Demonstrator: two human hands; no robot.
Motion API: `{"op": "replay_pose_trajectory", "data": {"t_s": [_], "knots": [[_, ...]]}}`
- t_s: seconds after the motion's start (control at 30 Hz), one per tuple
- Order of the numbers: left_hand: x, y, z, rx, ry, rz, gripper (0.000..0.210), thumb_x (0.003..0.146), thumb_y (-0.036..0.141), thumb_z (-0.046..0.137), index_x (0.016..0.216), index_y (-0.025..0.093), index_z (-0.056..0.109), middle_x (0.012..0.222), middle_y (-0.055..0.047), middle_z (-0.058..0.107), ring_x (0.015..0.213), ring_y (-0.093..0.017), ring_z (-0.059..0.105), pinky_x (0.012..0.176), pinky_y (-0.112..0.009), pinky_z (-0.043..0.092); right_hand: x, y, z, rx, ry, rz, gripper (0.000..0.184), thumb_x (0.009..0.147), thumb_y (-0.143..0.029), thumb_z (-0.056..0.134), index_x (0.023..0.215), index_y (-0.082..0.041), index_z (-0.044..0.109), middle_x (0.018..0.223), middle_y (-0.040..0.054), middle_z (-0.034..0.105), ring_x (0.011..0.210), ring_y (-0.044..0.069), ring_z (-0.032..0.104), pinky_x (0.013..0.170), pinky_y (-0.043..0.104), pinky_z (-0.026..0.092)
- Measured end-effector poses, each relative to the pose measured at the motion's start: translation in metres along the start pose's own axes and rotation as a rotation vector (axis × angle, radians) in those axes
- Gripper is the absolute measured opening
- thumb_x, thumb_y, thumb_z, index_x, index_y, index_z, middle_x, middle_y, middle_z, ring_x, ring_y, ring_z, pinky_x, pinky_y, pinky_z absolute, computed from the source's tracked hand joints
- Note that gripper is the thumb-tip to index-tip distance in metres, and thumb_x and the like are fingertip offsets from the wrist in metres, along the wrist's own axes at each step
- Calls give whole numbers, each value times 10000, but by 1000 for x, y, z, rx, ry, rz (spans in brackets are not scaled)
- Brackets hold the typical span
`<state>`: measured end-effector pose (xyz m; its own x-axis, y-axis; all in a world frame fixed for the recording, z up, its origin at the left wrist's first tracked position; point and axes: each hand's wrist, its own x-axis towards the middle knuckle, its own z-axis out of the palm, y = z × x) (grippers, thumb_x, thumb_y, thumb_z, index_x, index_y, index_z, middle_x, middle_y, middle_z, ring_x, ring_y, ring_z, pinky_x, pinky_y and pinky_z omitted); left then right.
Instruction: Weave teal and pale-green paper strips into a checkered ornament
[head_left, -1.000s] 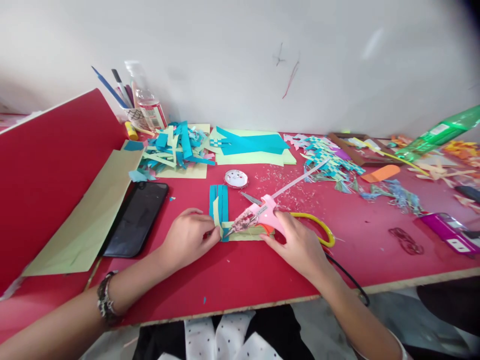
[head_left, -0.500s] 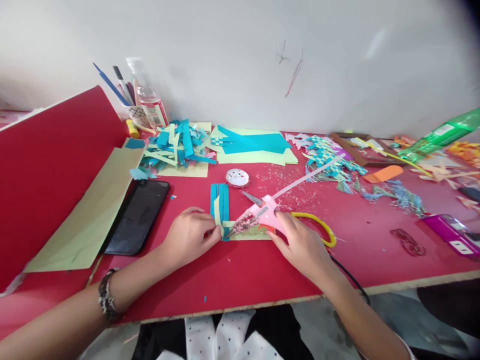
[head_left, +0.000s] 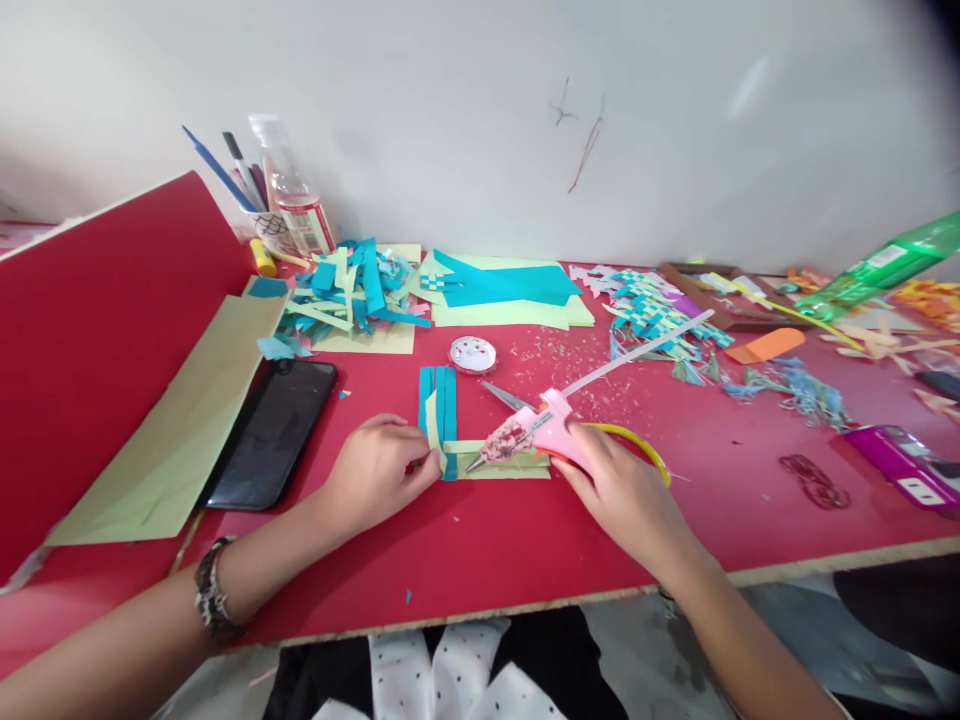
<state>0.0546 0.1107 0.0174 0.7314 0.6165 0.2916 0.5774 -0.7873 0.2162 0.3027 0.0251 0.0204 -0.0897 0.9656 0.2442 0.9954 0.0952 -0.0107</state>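
A pink hot glue gun (head_left: 555,425) with a long glue stick out of its back is in my right hand (head_left: 622,485), fingers wrapped round the handle. Its metal nozzle points down-left, over the pale green paper strips (head_left: 517,465). Blue paper strips (head_left: 448,400) run away from me and meet the green ones in a corner. My left hand (head_left: 386,460) is closed, thumb and forefinger pinching the bent end of a narrow pale green strip (head_left: 433,425) at that corner. Behind the glue gun lie scissors (head_left: 630,435) with yellow handles, partly hidden.
Left of my hand lies a black phone (head_left: 274,435) beside a green sheet (head_left: 180,420). Farther back are a pile of paper scraps (head_left: 360,290), a round white lid (head_left: 472,355) and woven paper pieces (head_left: 652,310). A green bottle (head_left: 885,265) and a purple object (head_left: 900,465) are at right.
My right hand has drawn the glue gun to the right, so its nozzle is away from the corner. My left hand keeps its pinch in about the same place.
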Motion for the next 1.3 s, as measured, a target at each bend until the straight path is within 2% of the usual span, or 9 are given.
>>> {"op": "replay_pose_trajectory", "data": {"t_s": [0.2,0.5,0.67,0.83,1.3], "knots": [[-1,0,1,-6,-16,-24,356,823,221,395,510,166,552,533,-20,606,535,-139,561,704,-292,429,-2,4,-3,-42,4,0,303,871,-296,328,1053,-135,508,864,118,635,690,217,608,482,269,418],[0,0,-1,-21,2,-40,355,818,236,406,501,170,553,524,-28,596,561,-152,569,618,-260,420,-7,16,-8,-59,8,5,305,852,-265,346,1093,-159,502,947,130,634,815,240,616,563,297,471],[0,1,-1,15,-17,-42,370,829,244,395,500,169,545,521,-26,591,566,-152,566,581,-247,395,-9,20,-12,-101,-19,49,285,842,-259,368,1066,-160,514,935,117,653,742,237,634,489,286,461],[-1,2,-1,30,-2,-56,370,824,242,403,485,170,535,507,-18,576,553,-144,559,506,-232,336,-13,23,-15,-104,-8,64,298,836,-239,365,1086,-157,506,950,119,653,791,237,635,507,280,479],[-2,2,-1,30,0,-81,371,813,243,408,473,158,530,498,-19,563,518,-128,535,482,-219,285,-26,40,-22,-203,4,104,268,841,-253,401,1083,-180,487,972,84,653,662,195,645,419,239,422]]}}
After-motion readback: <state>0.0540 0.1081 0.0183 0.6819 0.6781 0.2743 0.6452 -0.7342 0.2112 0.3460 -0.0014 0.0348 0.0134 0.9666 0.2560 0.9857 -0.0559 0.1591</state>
